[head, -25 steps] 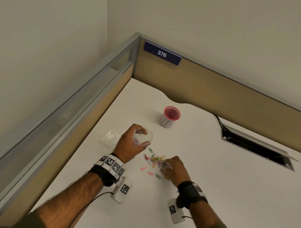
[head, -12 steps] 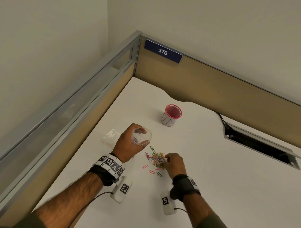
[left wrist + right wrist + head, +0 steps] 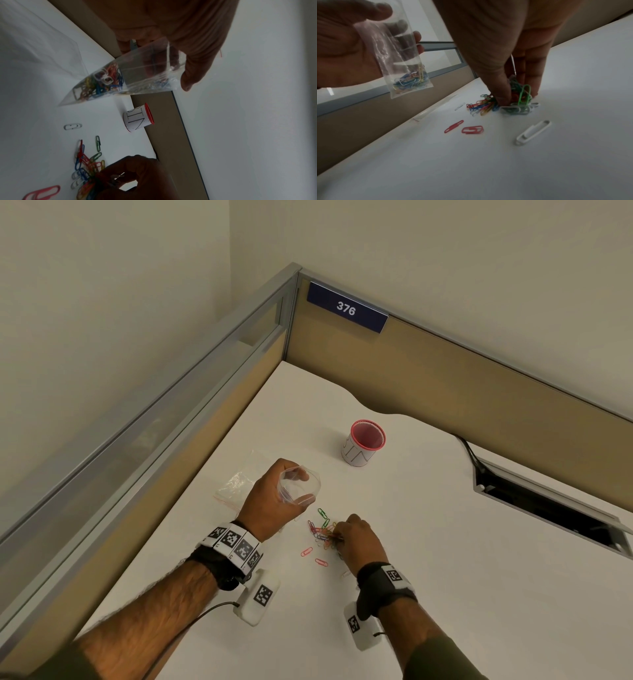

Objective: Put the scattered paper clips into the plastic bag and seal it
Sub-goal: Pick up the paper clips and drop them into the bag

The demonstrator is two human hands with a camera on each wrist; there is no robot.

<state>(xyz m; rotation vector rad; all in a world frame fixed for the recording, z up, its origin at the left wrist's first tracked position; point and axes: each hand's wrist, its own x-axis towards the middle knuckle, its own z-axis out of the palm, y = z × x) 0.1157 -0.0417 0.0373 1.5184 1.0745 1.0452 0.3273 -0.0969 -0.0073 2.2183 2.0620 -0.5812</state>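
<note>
Two hands at work. Left hand (image 3: 274, 498) grips plastic bag (image 3: 402, 65), mouth open. Right hand (image 3: 356, 542) pinches a bunch of paper clips (image 3: 520, 94) on desk (image 3: 445, 577).

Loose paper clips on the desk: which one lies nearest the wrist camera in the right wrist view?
The white paper clip, alone on the desk, in front of the two red clips and the pile pinched by the right hand.

The plastic bag (image 3: 402, 60) is clear, glossy, crinkled film. Paper clips (image 3: 485, 106) beside the cup (image 3: 363, 444) look smooth and colour-coated. The desk (image 3: 445, 542) is matt white; the cup's wall is paper, its rim red mesh.
</note>
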